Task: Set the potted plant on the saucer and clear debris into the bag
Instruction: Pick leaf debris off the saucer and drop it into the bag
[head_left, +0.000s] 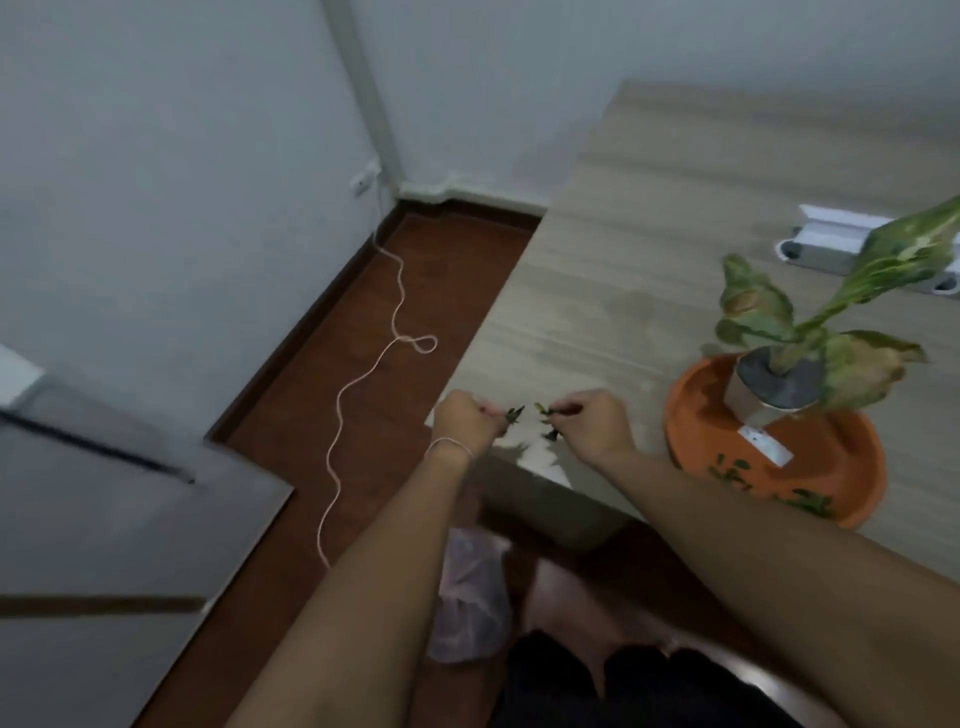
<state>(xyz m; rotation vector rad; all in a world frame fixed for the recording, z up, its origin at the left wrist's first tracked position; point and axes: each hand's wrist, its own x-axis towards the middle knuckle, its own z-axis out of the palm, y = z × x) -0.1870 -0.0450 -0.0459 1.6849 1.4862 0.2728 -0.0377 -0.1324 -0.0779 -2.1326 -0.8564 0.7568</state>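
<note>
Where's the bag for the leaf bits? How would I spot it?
Find the wooden table, then look down past its near corner to the dark red floor. The bag lies there between the person's forearms: thin, crinkly, see-through plastic, unlike the skinny pale cord snaking along the floor.

Pale blue-grey walls (156, 130) fill the upper left of the frame. Below them is a dark red-brown wood floor (447, 280) with a thin pale cord (363, 374) lying on it. A light wood table (649, 218) fills the right. At lower left stands something grey (104, 519), maybe a cabinet.
</note>
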